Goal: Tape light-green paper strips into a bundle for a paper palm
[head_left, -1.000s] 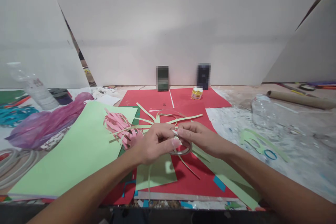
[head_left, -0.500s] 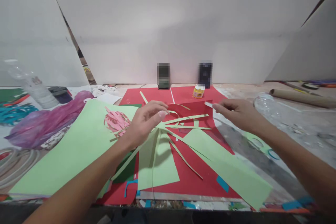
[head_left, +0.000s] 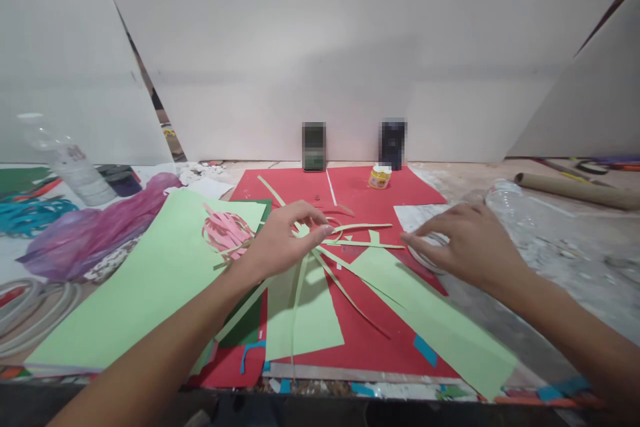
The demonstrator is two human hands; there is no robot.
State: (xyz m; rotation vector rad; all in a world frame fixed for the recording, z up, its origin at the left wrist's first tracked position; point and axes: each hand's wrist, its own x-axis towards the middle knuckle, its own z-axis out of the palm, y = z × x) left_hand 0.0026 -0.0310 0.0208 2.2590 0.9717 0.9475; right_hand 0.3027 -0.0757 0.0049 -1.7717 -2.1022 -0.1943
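My left hand [head_left: 287, 237] is closed over the middle of a bunch of light green paper strips [head_left: 363, 245]. The strips fan out from under its fingers, and the grip itself is partly hidden. On the right, the thumb and fingertips of my right hand [head_left: 460, 240] come together close to the end of one strip; whatever they hold is too small to make out. A whitish curved piece [head_left: 425, 253] shows between that hand's fingers. Red paper [head_left: 365, 320] lies below both hands, with cut light green pieces [head_left: 435, 320] on it.
Pink curled strips [head_left: 227, 235] rest on a large green sheet [head_left: 125, 280] at left. A small yellow jar [head_left: 380, 177] stands at the back before two blurred upright devices. Plastic bottles [head_left: 75, 167] lean at left and lie at right, near a cardboard tube [head_left: 575, 190].
My right hand has moved down and slightly right, and the whitish piece at its fingertips no longer shows there. The raised red paper beside it now lies flat. My left hand has shifted slightly.
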